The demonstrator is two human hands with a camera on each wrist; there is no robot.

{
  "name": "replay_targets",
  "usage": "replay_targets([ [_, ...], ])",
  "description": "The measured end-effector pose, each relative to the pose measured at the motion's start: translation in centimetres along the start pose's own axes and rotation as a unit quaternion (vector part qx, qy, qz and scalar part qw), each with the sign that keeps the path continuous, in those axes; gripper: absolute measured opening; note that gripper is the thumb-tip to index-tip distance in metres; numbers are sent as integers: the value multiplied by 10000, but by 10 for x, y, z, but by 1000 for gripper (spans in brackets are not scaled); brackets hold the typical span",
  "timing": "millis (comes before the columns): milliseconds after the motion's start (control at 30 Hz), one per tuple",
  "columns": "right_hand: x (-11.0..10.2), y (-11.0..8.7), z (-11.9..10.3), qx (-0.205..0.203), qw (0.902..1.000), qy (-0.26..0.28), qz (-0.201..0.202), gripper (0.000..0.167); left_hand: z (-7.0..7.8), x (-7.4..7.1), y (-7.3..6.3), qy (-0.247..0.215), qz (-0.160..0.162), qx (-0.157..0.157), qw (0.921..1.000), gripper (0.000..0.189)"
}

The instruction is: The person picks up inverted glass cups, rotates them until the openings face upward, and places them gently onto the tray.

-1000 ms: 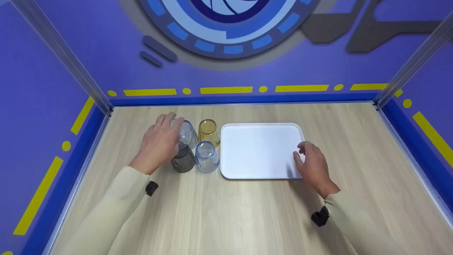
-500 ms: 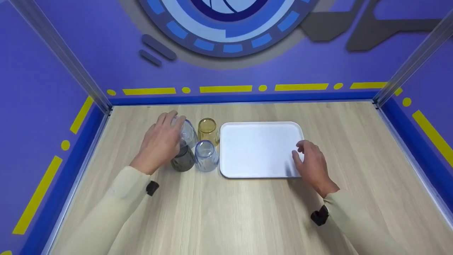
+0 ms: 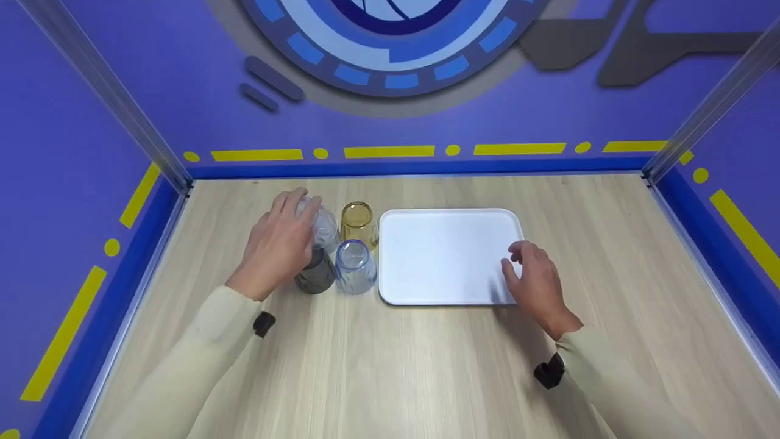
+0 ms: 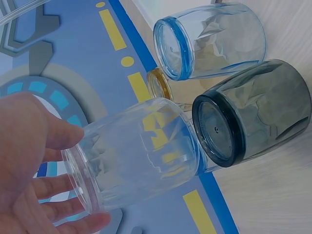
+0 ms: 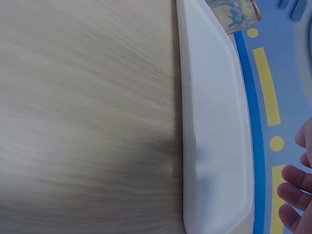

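Note:
At the left of the table, my left hand (image 3: 277, 241) grips a clear glass (image 4: 131, 151) round its base end, fingers and thumb spread about it. Mouth away from the palm, this glass overlaps the dark grey glass (image 4: 258, 112) in the left wrist view. In the head view the grey glass sits close under the hand, upside down. Beside it stand an upside-down blue-tinted glass (image 3: 356, 268) and, further back, an amber glass (image 3: 358, 225). My right hand (image 3: 536, 286) hovers by the right edge of the white tray (image 3: 451, 256), its fingers loosely bent, holding nothing.
The tray lies flat on the wooden table (image 3: 402, 366), just right of the glasses. A blue-purple wall (image 3: 402, 134) with yellow marks closes off the back, and side walls stand left and right. A black wrist device (image 3: 550, 371) sits at the right cuff.
My left hand has risen very slightly with the clear glass, and the blue rim seen by its fingers earlier no longer shows. The right hand stays almost still by the tray.

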State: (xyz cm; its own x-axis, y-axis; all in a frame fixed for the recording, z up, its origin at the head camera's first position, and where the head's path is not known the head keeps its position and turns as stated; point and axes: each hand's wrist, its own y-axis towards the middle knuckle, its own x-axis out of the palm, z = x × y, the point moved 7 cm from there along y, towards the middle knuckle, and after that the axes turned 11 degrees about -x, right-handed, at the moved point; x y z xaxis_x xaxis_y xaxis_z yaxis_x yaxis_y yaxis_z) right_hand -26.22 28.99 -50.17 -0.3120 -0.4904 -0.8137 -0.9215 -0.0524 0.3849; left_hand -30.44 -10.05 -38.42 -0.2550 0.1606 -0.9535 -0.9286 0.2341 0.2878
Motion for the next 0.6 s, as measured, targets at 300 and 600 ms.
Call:
replay_targets([
  [300, 2, -2, 3, 40, 10000, -28, 16, 21, 1, -1, 2, -59, 196, 64, 9998, 47],
  [600, 4, -3, 2, 54, 9999, -25, -99, 23, 3, 1, 1, -193, 171, 43, 9997, 48],
])
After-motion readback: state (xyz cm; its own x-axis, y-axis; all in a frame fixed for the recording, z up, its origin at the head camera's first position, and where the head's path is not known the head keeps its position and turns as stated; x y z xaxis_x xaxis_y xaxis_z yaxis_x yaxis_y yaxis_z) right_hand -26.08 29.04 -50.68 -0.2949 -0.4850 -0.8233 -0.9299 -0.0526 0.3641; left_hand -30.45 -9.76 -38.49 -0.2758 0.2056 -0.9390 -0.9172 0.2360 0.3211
